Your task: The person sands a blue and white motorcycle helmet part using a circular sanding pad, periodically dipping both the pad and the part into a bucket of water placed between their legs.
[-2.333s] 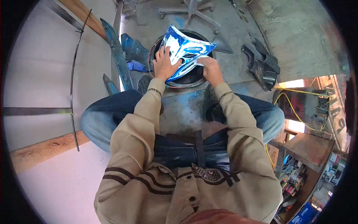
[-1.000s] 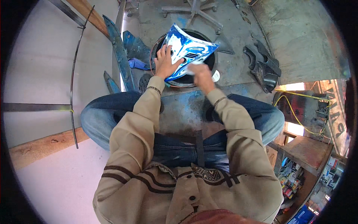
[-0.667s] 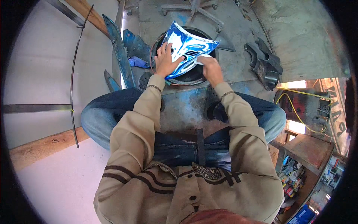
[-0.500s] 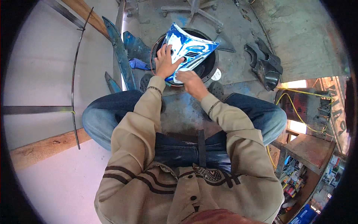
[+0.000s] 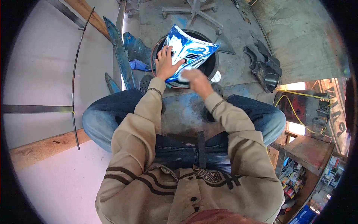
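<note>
A glossy blue-and-white fairing panel (image 5: 191, 47), with round holes and a slotted vent, rests tilted over a round black tub (image 5: 213, 67). My left hand (image 5: 166, 66) lies on the panel's left side, its fingers spread and pressing on the surface. At the near edge of the panel, my right hand (image 5: 198, 80) is closed on a white cloth or pad (image 5: 185, 75), partly hidden by the fingers and blurred. The cloth touches or hovers just over the panel; I cannot tell which.
A white round lid (image 5: 216, 76) leans at the tub's right. Dark blue-green panels (image 5: 121, 52) stand against the left wall. Black plastic parts (image 5: 264, 65) lie on the floor to the right, a wheeled chair base (image 5: 194, 11) beyond. Shelves with small items (image 5: 292, 179) are at lower right.
My right hand has slid a little to the right and toward me along the panel's near edge with the white cloth. The left hand stays in place.
</note>
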